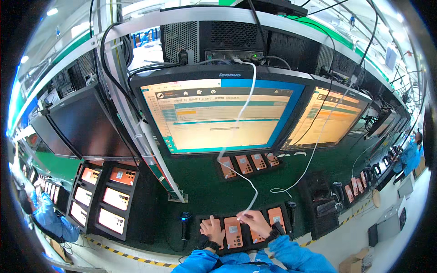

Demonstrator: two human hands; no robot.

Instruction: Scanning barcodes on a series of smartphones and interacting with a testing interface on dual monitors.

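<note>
— What is happening at the near edge of the green tabletop (218, 195)?

— A person in blue sleeves works over a black tray (246, 233) holding a row of orange-backed phones (233, 232). The right hand (255, 222) is closed in a pinch on the end of a white cable (236, 173), just above the phones in the middle of the row.

— And the other hand?

— The left hand (214, 229) lies with loosely spread fingers, gripping nothing, on the phone at the tray's left end.

— Where does the cable run?

— Up from the pinch in a loop across the tabletop, then over the face of the centre monitor (218, 116) to the dark computer case (218, 41) on the shelf above.

— What else is on the tabletop?

— A second row of orange phones (248, 164) below that monitor; a black handheld scanner (185, 218) left of the tray; a lit monitor (332, 118) to the right; a dark monitor (86, 123) to the left, with a rack of glowing phones (107, 193) beneath it. Another person in blue (50, 218) stands at the far left.
</note>
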